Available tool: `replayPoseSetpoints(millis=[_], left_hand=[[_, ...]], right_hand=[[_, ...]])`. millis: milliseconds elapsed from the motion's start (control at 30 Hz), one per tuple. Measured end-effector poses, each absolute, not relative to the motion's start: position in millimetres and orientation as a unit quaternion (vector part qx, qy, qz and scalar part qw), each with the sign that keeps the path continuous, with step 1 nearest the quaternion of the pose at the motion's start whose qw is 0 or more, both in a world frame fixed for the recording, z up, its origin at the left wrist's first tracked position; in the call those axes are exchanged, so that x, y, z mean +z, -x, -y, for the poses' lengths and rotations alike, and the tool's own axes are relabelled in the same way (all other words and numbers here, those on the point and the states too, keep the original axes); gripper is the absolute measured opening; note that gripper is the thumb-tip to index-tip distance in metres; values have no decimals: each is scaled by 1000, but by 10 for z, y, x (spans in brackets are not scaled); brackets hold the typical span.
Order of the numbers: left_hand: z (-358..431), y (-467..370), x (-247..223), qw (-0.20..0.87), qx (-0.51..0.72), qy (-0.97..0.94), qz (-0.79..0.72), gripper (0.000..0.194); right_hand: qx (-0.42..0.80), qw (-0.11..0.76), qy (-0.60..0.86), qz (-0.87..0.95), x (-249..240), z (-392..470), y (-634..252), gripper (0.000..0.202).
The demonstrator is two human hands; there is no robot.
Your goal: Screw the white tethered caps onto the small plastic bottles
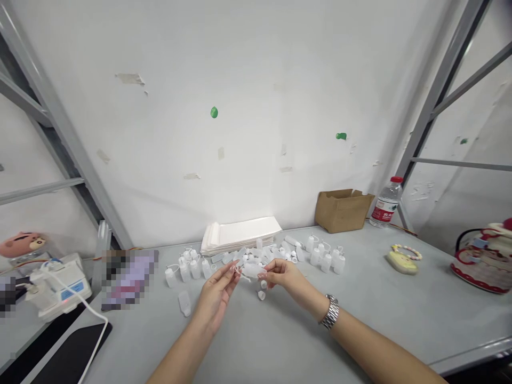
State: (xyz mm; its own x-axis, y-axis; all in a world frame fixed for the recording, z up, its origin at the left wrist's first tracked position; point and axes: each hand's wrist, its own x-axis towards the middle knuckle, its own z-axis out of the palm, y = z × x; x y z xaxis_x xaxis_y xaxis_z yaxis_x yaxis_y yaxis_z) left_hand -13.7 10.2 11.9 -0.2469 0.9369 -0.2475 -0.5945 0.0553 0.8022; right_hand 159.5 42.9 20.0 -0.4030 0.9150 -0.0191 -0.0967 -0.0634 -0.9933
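In the middle of the head view, my right hand (280, 274) pinches a translucent plastic bottle (253, 268) lying on its side in the air. My left hand (221, 288) has its fingertips together at the bottle's left end, on a small white cap with a thin strap. Behind both hands lies a pile of loose bottles and caps (276, 253). Assembled small bottles stand upright in a left group (184, 272) and a right group (326, 261). Two loose caps (261, 294) sit just below my right hand. A flat translucent piece (184, 303) lies left of my left hand.
Stacked white sheets (240, 234) lie against the wall. At the back right are a cardboard box (342, 212) and a water bottle (384, 205). A yellow pouch (402, 262) and red-white bag (484, 261) lie right. A power strip (60, 288) and black phone (72, 354) are left.
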Motion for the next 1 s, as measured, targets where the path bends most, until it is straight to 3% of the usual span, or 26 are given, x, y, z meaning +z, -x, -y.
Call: replayPoseSetpoints(millis=[500, 1000], left_hand=[[-42, 135, 143, 479, 620, -350, -514, 29], [-49, 166, 108, 446, 608, -374, -540, 40]], right_hand=[[627, 403, 366, 558, 199, -433, -1611, 35], [611, 409, 350, 580, 26, -489, -1570, 35]])
